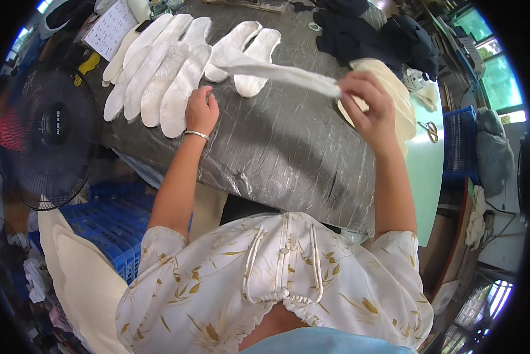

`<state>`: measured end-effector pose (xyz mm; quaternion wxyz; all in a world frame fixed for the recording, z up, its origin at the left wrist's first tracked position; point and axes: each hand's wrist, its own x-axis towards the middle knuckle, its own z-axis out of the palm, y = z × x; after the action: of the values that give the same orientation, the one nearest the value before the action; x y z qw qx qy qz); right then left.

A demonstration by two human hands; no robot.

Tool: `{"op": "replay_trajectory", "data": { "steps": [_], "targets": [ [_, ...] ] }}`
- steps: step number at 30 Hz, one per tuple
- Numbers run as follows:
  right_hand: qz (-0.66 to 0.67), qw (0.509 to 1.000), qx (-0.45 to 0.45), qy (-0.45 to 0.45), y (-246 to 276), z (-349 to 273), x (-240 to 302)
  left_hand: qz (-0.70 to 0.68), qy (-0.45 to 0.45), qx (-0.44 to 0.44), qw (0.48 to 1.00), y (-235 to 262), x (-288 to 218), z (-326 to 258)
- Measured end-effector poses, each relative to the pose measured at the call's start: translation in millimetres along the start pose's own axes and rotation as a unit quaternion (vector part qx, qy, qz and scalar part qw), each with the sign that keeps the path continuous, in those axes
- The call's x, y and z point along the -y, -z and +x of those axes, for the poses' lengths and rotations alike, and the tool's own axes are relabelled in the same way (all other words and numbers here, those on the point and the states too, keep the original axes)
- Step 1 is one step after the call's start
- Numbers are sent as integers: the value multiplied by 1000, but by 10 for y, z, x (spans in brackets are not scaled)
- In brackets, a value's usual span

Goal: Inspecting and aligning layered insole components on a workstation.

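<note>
My right hand (368, 106) pinches one end of a white insole (288, 74), lifted above the table and seen nearly edge-on. The insole's other end stretches left over a pair of white insoles (259, 53) lying on the table. My left hand (203, 111), a bangle on its wrist, rests beside the nearest insole (185, 91) of a slanting row. Its thumb stands apart from the fingers, and I see nothing held there. Several more white insoles (138, 82) lie overlapping further left.
Plastic film covers the dark table (265, 153). At the right are cream shaped sheets (394, 88), scissors (432, 131) and a blue crate (459, 141). A black fan (55, 127) stands left, above a blue crate (114, 227). Dark cloth (359, 38) lies at the back.
</note>
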<state>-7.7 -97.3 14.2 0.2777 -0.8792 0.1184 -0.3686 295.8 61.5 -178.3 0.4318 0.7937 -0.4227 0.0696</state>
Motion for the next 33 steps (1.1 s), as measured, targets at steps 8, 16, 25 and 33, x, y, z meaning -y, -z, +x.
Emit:
{"op": "replay_trajectory", "data": {
  "steps": [8,16,25,33],
  "targets": [
    [-25,964,39,-262,314,-2047,-278,-104,3,68,992,122,-367,-329],
    [-179,968,52,-168,503,-2435,-345,-194,129,255,938,-284,-764,-700],
    [-6,962,30,-271,600,-2582,-568,-61,13,300,952,-426,-829,-462],
    [189,804,-54,-561,569,-2528,-511,-89,41,289,952,-373,-981,-585]
  ]
}}
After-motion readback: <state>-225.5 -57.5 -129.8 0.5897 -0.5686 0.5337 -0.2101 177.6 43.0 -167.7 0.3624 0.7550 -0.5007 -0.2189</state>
